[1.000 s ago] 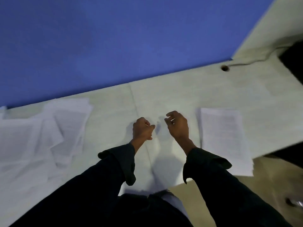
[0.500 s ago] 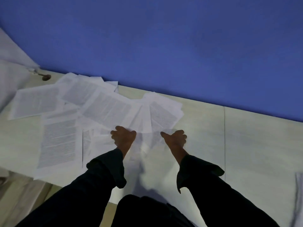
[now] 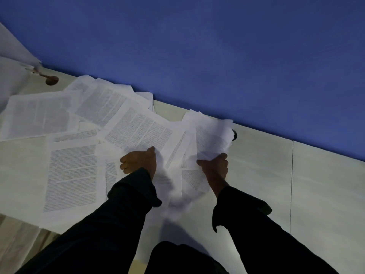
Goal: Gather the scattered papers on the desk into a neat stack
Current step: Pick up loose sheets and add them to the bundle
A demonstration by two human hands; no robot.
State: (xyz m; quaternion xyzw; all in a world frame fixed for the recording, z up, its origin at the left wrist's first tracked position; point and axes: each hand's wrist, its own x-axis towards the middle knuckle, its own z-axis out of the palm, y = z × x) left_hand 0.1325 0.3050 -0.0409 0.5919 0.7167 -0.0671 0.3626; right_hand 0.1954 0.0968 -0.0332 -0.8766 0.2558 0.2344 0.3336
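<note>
Plainly, the papers (image 3: 136, 131) are thin printed sheets, light and limp, so they will likely bend, curl and slide over one another rather than lift as one block. They lie fanned and overlapping across the left and middle of the table (image 3: 325, 184), some pushed up against the blue wall (image 3: 217, 46) at the back edge. The right hand (image 3: 215, 167) grips a lifted sheet (image 3: 213, 139) by its near edge, fingers curled round it; the sheet stands up off the table and sags at its far corners, which shows how little stiffness it has. The left hand (image 3: 139, 162) rests on the pile with its thumb pressing the near edge of a large printed page; its other fingers look curled, but whether they pinch any paper I cannot tell.

A sound hold is probably at an edge or corner, with the thumb on top, taking a few sheets at once. Sliding them together looks easier than picking each one up, since the table is smooth, pale and flat, with a seam running across it to the right. A cable hole (image 3: 51, 80) sits at the far left corner. The room is dim, and dark sleeves (image 3: 126, 204) cover both arms.
</note>
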